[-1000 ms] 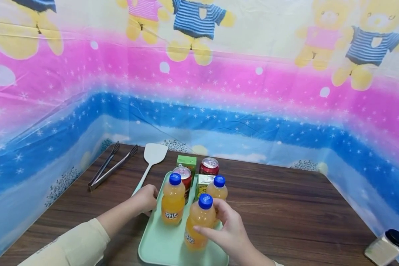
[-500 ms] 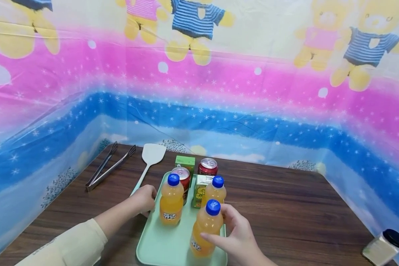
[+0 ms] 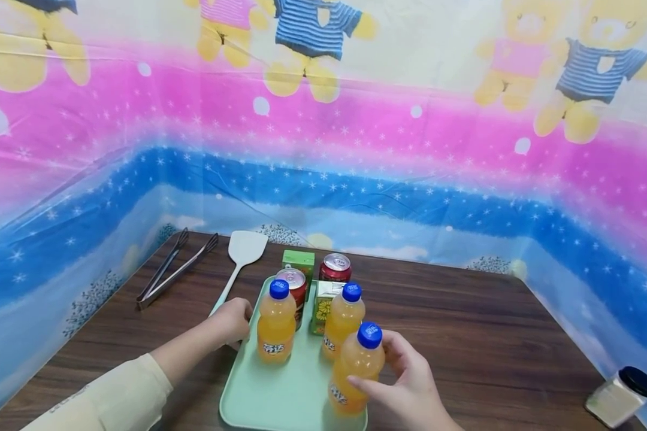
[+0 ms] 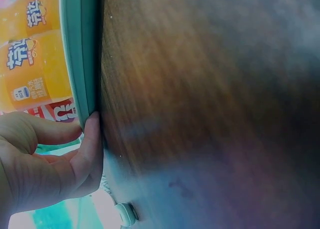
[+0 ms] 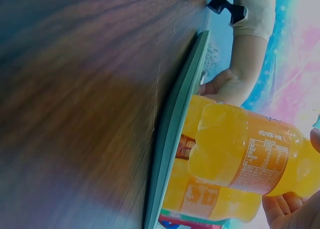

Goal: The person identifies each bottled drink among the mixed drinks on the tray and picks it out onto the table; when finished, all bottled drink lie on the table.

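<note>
Orange drink bottle [image 3: 356,374], blue-capped and roughly upright, sits in the right hand [image 3: 416,383], over the near right part of one pale green tray [image 3: 280,404]; thumb and fingers are clamped on its sides. Whether its base touches the tray cannot be told. The left hand [image 3: 229,323] is clamped on the tray's left rim, thumb against fingers.

Three such bottles are in view, counting the held one: a left bottle [image 3: 277,329] and a rear bottle [image 3: 344,314] stand on the tray. Red cans number two: one can [image 3: 295,281] is behind the left bottle, and a second can [image 3: 335,267] is farther back, its base hidden. Green cartons are also two, a front carton [image 3: 323,308] with a yellow flower and a back carton [image 3: 299,260].

On the labels the characters 芬达 (Fanta) can be read in the left wrist view. The right wrist view shows a white-framed panel of small print, too small to read; lettering on the cans is only partly visible.

One spatula [image 3: 248,246], one pair of tongs [image 3: 175,273] and one black-lidded jar [image 3: 620,395] share the brown table [image 3: 463,347].
</note>
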The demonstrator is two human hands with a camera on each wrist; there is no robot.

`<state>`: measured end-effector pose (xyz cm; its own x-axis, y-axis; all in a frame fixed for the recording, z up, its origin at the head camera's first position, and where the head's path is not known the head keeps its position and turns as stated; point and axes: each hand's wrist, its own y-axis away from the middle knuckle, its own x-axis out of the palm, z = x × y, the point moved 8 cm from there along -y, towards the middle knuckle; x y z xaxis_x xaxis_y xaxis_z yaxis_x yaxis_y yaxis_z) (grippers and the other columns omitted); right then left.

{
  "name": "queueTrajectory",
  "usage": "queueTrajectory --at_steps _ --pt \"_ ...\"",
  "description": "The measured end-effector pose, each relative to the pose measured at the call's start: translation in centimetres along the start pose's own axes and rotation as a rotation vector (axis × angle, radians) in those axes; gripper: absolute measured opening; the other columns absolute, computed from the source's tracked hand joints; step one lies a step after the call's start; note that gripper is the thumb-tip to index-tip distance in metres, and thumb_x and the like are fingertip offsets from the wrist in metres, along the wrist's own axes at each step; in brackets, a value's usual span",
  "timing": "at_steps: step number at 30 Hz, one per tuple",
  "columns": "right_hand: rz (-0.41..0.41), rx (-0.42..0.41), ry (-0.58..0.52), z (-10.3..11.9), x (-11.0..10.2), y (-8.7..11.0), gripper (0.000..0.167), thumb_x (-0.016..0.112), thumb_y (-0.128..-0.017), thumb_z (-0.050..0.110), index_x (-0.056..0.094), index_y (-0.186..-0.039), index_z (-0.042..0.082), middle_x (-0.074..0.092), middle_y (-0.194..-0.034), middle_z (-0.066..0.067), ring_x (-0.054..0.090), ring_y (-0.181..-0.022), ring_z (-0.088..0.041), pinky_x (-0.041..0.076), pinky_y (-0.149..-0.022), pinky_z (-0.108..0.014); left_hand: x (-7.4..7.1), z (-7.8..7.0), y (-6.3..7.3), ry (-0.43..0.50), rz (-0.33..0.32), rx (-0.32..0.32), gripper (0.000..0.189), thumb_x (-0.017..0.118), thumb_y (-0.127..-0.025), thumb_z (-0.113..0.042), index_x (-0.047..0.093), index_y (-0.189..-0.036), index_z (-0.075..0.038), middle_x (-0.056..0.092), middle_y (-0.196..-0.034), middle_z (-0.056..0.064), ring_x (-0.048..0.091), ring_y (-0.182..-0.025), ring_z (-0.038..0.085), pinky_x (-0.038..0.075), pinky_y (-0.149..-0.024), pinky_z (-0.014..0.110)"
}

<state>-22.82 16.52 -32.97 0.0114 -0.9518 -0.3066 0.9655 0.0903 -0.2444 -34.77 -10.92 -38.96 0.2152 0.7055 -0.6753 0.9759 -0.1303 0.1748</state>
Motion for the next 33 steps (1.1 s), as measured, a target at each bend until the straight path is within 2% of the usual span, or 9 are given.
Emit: queueTrajectory --at_steps 10,20,25,33 --pt "-0.060 -0.002 0.013 -0.3 -1.5 0.1 0.051 0.084 -0.066 0.011 0.060 -0.110 0.016 0.064 -0.103 0.001 0.061 -0.096 -0.017 0.052 -0.084 -0.027 0.0 0.2 0.0 -0.021 -0.005 -0.005 0.027 0.058 -0.072 0.017 0.053 -0.098 0.011 0.053 -0.079 0.013 0.060 -0.065 0.021 0.057 -0.050 0.032" --pt "-0.105 -0.053 0.040 -0.6 -3.0 -0.6 0.051 0.084 -0.066 0.011 0.059 -0.111 0.013 0.065 -0.104 0.001 0.062 -0.095 -0.017 0.053 -0.084 -0.028 0.1 0.2 -0.1 -0.008 -0.005 -0.006 0.027 0.057 -0.072 0.018 0.053 -0.098 0.010 0.053 -0.078 0.013 0.059 -0.065 0.021 0.057 -0.050 0.033" --pt "-0.136 -0.056 0.060 -0.7 -3.6 -1.1 0.051 0.084 -0.066 0.008 0.059 -0.110 0.011 0.065 -0.104 -0.001 0.062 -0.093 -0.016 0.053 -0.082 -0.027 0.2 0.2 -0.1 -0.009 -0.013 0.020 0.026 0.058 -0.072 0.017 0.053 -0.097 0.009 0.052 -0.078 0.013 0.059 -0.065 0.022 0.057 -0.050 0.033" --pt "-0.166 -0.118 0.073 -1.1 -4.4 -2.2 0.051 0.084 -0.067 0.008 0.058 -0.111 0.007 0.065 -0.104 -0.004 0.063 -0.091 -0.016 0.054 -0.080 -0.026 0.1 0.3 -0.1 0.007 -0.024 0.015 0.028 0.058 -0.072 0.017 0.055 -0.099 0.010 0.053 -0.078 0.013 0.059 -0.065 0.022 0.057 -0.049 0.032"
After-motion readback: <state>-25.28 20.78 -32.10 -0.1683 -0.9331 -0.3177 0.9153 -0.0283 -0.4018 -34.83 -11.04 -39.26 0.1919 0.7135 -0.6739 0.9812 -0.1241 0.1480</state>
